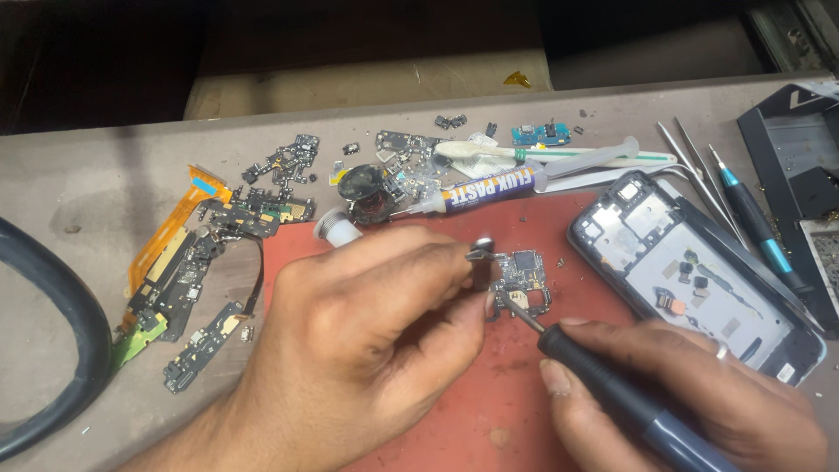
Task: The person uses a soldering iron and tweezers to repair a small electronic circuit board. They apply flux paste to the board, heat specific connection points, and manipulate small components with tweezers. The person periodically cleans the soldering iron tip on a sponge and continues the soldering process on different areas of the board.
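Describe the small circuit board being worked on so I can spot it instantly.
Find the red mat at the bench's centre. Near its upper middle, between the left hand and the opened phone frame, lies the small circuit board. Unlike the scattered boards off the mat, a screwdriver tip touches it.

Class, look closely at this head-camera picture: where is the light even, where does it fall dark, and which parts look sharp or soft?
Head view: even light on the red work mat and the small green circuit board; the top strip beyond the grey bench falls dark; the left hand and right hand look slightly soft at the bottom edge; the open grey phone frame is sharp.
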